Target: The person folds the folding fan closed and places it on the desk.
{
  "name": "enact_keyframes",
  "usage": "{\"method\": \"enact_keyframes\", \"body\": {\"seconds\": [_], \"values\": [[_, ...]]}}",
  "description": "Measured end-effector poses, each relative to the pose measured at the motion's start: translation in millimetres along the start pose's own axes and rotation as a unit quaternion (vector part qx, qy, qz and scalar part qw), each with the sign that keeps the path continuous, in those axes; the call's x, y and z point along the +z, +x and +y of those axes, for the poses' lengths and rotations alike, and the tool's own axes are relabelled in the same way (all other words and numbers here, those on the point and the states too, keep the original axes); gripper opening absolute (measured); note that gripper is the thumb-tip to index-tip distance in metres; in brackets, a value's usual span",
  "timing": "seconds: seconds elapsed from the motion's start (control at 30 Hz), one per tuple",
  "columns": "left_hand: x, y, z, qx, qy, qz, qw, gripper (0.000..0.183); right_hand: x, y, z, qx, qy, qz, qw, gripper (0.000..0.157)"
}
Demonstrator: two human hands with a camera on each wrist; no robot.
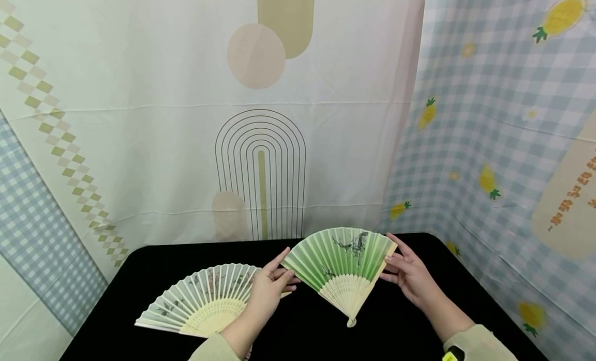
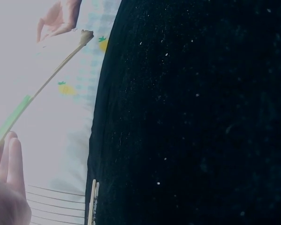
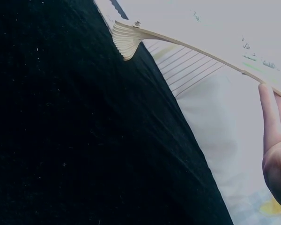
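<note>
A green folding fan (image 1: 342, 257) is spread wide between my two hands, its pale ribs meeting at a pivot near the bottom. Dark branch-like drawing shows on its green leaf. My left hand (image 1: 267, 288) pinches the left end of the leaf, thumb in front. At the other end, my right hand (image 1: 410, 273) holds the outer guard stick by its upper part. A white folding fan (image 1: 205, 294) with a floral print lies spread on the table, partly hidden behind my left hand and forearm. In the right wrist view, fingers (image 3: 271, 117) meet the guard stick.
Black cloth covers the table (image 1: 316, 335). Behind it hangs a pale curtain (image 1: 177, 159) with arch and circle prints. A blue checked curtain (image 1: 484, 144) with pineapples hangs along the right side.
</note>
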State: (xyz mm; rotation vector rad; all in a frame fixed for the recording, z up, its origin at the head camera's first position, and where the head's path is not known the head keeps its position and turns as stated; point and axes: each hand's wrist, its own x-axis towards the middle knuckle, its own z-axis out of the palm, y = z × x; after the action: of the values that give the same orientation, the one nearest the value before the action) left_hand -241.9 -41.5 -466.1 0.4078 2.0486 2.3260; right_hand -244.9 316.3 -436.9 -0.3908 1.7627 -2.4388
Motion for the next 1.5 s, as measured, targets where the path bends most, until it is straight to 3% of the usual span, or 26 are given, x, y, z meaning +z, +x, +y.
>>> {"method": "enact_keyframes", "body": {"seconds": [0.3, 1.5], "values": [[-0.9, -0.4, 3.6, -0.009, 0.006, -0.023, 0.9997, 0.059, 2.1, 0.5, 3.9, 0.005, -0.006, -0.003, 1.000, 0.073], [6.2, 2.0, 1.4, -0.011, 0.018, -0.012, 0.9997, 0.058, 10.4, 1.5, 9.1, 0.017, -0.039, 0.000, 0.999, 0.076]]}}
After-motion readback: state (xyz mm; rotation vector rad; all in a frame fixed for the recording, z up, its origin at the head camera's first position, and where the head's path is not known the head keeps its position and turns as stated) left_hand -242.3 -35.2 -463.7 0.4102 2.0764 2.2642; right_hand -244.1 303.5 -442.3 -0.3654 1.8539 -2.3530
